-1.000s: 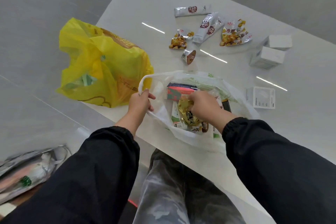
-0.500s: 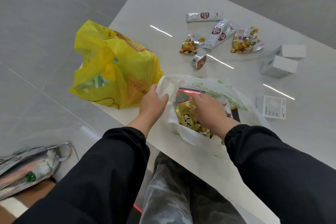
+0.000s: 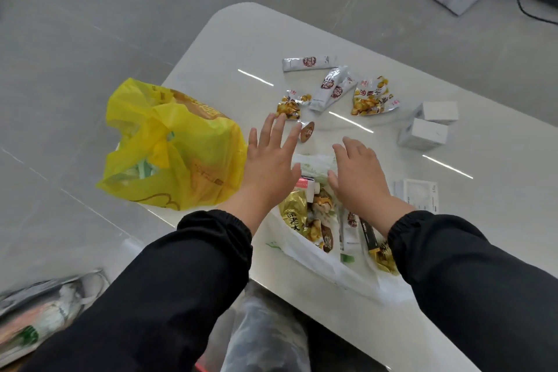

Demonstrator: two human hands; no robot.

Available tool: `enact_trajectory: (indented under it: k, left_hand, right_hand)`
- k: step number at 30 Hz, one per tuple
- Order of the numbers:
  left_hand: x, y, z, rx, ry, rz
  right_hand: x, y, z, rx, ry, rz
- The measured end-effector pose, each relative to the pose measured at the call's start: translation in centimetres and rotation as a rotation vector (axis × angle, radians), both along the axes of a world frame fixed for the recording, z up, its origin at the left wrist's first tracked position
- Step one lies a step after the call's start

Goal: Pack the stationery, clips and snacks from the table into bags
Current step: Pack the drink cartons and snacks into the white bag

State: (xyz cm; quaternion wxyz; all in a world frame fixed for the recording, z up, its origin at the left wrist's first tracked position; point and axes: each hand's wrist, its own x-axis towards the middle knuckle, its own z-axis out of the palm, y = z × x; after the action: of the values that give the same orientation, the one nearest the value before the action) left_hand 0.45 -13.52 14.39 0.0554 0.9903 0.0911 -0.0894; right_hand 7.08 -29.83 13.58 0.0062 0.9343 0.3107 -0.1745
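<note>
The left hand (image 3: 271,160) and right hand (image 3: 359,178) are reaching forward, fingers spread and gripping nothing. Beyond the fingertips (image 3: 279,125), three silver sachets (image 3: 309,63) and two white boxes (image 3: 422,134) are lying.

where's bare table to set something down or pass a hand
Bare: the far corner of the table beyond the silver sachet, and the stretch right of the white boxes and flat pack. Crowded: the snack packets between the yellow bag and those boxes.
</note>
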Motion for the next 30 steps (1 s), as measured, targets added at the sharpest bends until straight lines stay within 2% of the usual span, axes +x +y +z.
enact_trajectory:
  k: [8,13,22,24,26,30]
  left_hand:
    - [4.8,0.8,-1.6,-0.014,0.16,-0.009]
    - [7.9,3.1,-3.9,-0.097,0.218,0.004]
    - [15.4,7.9,-10.0,-0.461,0.234,0.34]
    - [17.0,8.6,-11.1,-0.538,0.246,0.46]
    - [18.5,8.9,-11.9,-0.57,0.228,0.515]
    - [21.2,9.4,-13.4,-0.5,0.119,0.412]
  right_hand:
    - [3.4,2.1,-0.9,-0.028,0.039,-0.122]
    - [6.0,4.1,-2.8,-0.053,0.096,-0.139]
    - [12.8,6.3,-6.9,-0.03,0.149,-0.257]
    - [14.1,7.0,-8.0,0.051,0.2,-0.353]
    - [15.5,8.1,-8.9,0.192,0.284,-0.555]
    - [18.5,10.1,-10.5,0.417,0.435,-1.009]
